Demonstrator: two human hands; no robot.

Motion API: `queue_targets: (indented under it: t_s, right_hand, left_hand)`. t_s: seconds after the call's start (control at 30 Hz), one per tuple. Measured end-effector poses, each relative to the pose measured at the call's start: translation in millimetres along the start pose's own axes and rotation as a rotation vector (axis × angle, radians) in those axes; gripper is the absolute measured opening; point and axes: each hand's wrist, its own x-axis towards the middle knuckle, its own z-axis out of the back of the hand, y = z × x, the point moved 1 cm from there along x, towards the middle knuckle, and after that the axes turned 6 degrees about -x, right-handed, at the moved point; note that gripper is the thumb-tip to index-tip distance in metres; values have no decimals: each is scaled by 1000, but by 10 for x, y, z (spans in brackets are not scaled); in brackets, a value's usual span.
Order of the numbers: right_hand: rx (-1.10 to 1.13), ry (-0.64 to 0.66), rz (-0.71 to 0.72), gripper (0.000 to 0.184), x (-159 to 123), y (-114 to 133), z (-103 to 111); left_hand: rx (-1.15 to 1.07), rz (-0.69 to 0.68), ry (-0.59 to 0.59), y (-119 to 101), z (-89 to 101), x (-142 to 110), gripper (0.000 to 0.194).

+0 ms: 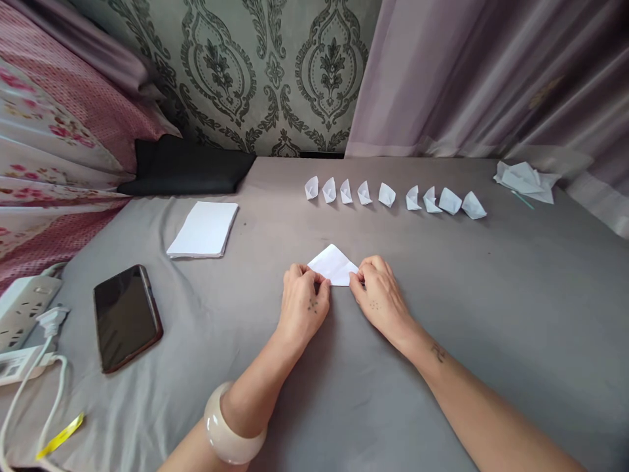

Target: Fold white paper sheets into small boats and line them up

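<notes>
A folded sheet of white paper (334, 265), triangular with its point facing away from me, lies on the grey cloth between my hands. My left hand (305, 296) pinches its left corner between thumb and fingers. At the right corner, my right hand (381, 292) grips the paper the same way. The corners themselves are partly hidden under my fingertips. Beyond my hands stands a row of several small folded paper shapes (386, 195), white and upright. To the left lies a neat stack of white paper (204, 229).
A dark phone (126, 318) lies on the left, near white power strips (24, 311) with cables. A yellow strip (61, 436) is at the lower left. Black folded fabric (191, 167) sits at the back left. Crumpled white papers (525, 180) lie at the far right.
</notes>
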Motion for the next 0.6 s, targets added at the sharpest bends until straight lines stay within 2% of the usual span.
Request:
queue_targets:
  t_s: [0.2, 0.4, 0.6]
  right_hand:
    - [12, -4, 8, 19, 2, -8, -16]
    - [5, -2, 13, 17, 5, -24, -40]
    - [-36, 22, 1, 15, -11, 0, -22]
  left_hand:
    - [25, 18, 13, -29, 16, -14, 13]
    - [74, -37, 29, -46, 17, -27, 3]
    - [177, -248, 151, -73, -3, -5, 36]
